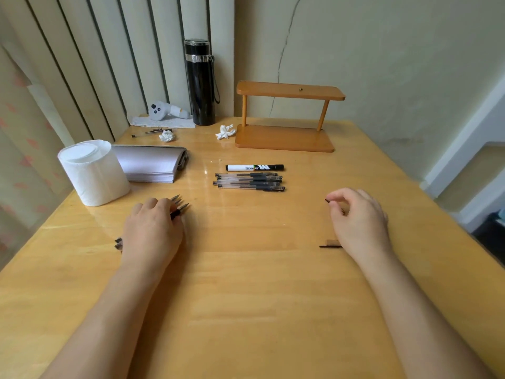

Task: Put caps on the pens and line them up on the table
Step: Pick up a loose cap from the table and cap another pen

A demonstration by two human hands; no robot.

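A roll of paper towel (94,172) is standing at the left side of the wooden table (246,269), with a closed grey notebook (151,164) lying just beside it. Behind these, a white controller (164,110) is resting on a tissue near the wall, a tall black flask (200,82) is standing upright beside it, and a loose pen (151,131) and a crumpled wad of tissue (166,136) are lying in front of them.

The left hand (153,228) is lying palm down on the table with its fingers curled together over a bunch of uncapped pens (179,205); their pointed tips are sticking out past the fingertips and their back ends are showing near the wrist. Whether the fingers are squeezing the pens or only covering them, I cannot tell.

Near the middle of the table, a white and black marker (254,167) is lying crosswise, and four capped pens (248,182) are lying side by side just in front of it, touching one another. A small wooden shelf (287,119) is standing behind them, with another tissue wad (225,131) beside its base.

The right hand (358,214) is hovering over the table, thumb and forefinger pinched together on a small dark cap (328,201). Another dark cap (329,246) is lying on the table just beside that wrist.
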